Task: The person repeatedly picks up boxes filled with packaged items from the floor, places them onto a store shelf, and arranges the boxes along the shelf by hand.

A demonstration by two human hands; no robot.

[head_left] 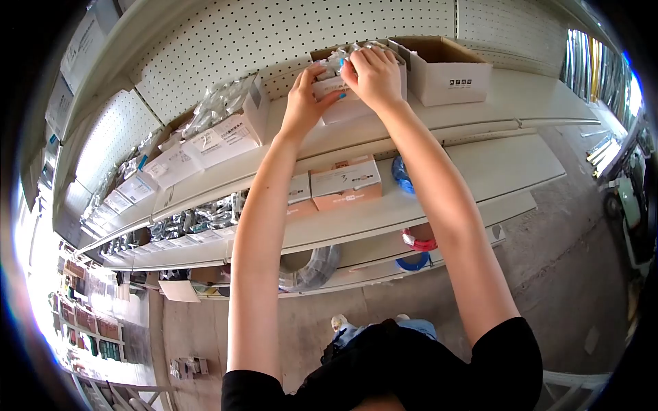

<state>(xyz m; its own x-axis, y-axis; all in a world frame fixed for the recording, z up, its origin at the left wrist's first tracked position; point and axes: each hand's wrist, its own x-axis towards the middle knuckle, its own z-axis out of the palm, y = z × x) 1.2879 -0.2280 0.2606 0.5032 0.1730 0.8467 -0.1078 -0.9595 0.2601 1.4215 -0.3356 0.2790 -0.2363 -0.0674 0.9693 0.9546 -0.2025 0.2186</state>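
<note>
A white cardboard box (353,111) filled with clear plastic packets (332,64) stands on the upper shelf in front of me. My left hand (306,100) is at its left front corner, fingers bent over the top and thumb stretched along the front face. At the top of the same box, the fingers of my right hand (373,77) are curled over the packets and close on one of them. Its fingertips are partly hidden among the shiny plastic. Directly right of it stands an open white box (452,81), its brown inside showing.
More boxes of plastic packets (223,133) line the upper shelf (534,96) to the left. Below are closed cartons (346,183), a blue coil (402,176), a grey hose coil (317,268) and a red coil (419,240). A pegboard (274,34) backs the shelf.
</note>
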